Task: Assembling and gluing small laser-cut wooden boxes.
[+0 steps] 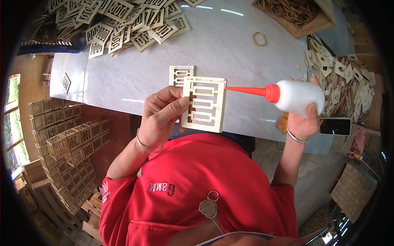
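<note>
Between the thumb and fingers of my left hand (163, 115) is a pale wooden panel (202, 104) with cut-out slots, held upright by its left edge. My right hand (305, 119) is wrapped round a white squeeze bottle (299, 97) with a long red nozzle (246, 90). The bottle lies sideways, its tip at the upper right corner of the panel; whether it touches, I cannot tell. Just behind the held panel, a similar slotted panel (182, 70) lies on the grey table (135, 76), partly hidden.
Slotted panels (162, 29) are heaped at the far left. A box of rubber bands (291, 16) stands far right, with one loose rubber band (259, 39) nearby. Thin wooden pieces (349, 74) and a phone (335, 126) are on the right. Stacked slotted blocks (65, 135) stand left.
</note>
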The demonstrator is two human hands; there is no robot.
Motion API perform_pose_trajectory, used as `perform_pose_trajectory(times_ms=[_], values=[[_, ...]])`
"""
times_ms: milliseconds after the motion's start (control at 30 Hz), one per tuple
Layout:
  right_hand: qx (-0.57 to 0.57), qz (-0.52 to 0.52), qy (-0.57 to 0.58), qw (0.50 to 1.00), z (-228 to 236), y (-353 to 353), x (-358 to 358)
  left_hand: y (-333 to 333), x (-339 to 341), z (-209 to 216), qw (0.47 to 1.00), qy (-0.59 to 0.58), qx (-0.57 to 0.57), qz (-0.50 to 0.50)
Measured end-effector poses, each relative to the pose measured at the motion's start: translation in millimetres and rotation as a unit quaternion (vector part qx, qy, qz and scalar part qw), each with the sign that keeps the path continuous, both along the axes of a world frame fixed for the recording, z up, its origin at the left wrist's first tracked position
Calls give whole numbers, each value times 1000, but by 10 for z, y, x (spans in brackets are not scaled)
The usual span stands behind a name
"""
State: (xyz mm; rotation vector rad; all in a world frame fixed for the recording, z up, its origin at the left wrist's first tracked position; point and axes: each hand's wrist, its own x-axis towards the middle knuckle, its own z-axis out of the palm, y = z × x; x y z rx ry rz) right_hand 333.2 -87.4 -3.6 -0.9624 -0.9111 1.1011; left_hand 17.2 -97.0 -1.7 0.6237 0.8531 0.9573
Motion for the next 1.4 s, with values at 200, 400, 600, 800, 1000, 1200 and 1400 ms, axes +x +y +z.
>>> perform_pose_trajectory(times_ms=[200, 400, 600, 800, 1000, 1200, 1400], values=[[40, 17, 3, 999, -6, -23, -16, 27, -20, -19, 1000, -3, -14, 7], [25, 63, -1, 998, 29, -99, -10, 43, -26, -37, 1000, -7, -19, 21], [26, 107, 17, 994, -28, -167, -4, 45, -66, -59, 999, -31, -29, 30], [7, 89, 58, 994, -142, -224, 28, 79, -330, -309, 990, 113, 25, 85], [-20, 56, 85, 995, -278, -246, 110, 14, -515, -794, 953, 291, 49, 64], [-16, 36, 78, 996, -287, -220, 191, 270, -841, -725, 767, 583, 254, 84], [-18, 46, 124, 991, -379, -122, 234, 1187, -1692, -629, 656, 642, 328, 224]])
